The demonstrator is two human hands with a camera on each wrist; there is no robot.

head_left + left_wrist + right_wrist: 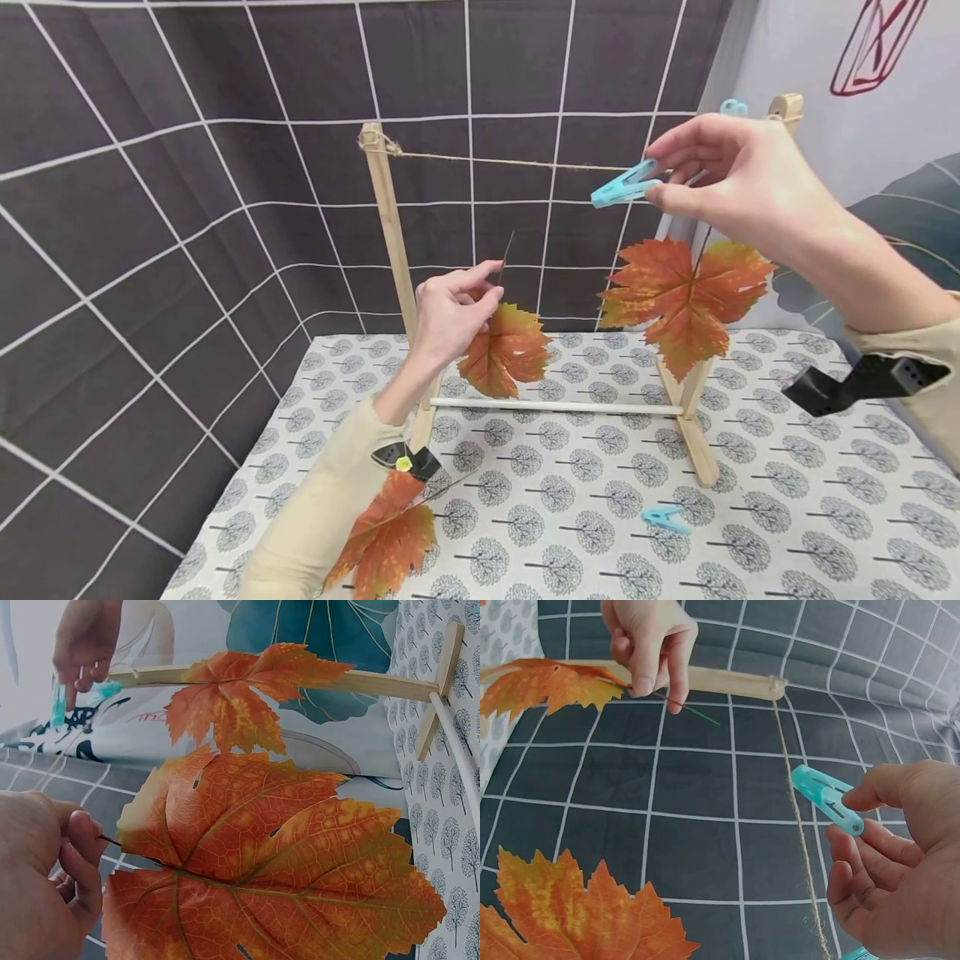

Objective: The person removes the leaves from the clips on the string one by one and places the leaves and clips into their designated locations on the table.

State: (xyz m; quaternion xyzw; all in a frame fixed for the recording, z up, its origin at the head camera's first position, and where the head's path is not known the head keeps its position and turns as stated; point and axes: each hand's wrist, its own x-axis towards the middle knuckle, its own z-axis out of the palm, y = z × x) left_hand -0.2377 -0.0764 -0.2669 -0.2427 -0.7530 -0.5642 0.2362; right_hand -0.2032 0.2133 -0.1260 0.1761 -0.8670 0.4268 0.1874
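My left hand (pixel 459 310) pinches the thin stem of an orange maple leaf (pixel 510 350), which hangs below the fingers, its stem tip pointing up. In the left wrist view that leaf (pixel 270 877) fills much of the foreground. Beside the twine (pixel 517 162), my right hand (pixel 738 162) holds a light blue clothespin (pixel 624 183) between thumb and fingers. Below the right hand hangs a second maple leaf (pixel 686 296). Another blue clothespin (pixel 733 107) shows behind the right hand, near the twine's right end; how it grips the second leaf is hidden.
The twine runs between two posts of a wooden stand (pixel 388 217), joined low by a white rod (pixel 555 407). A third leaf (pixel 393 533) lies on the tree-print cloth (pixel 570 508), partly under the left sleeve. A loose blue clothespin (pixel 666 520) lies front right. Behind is a dark grid curtain (pixel 225 250).
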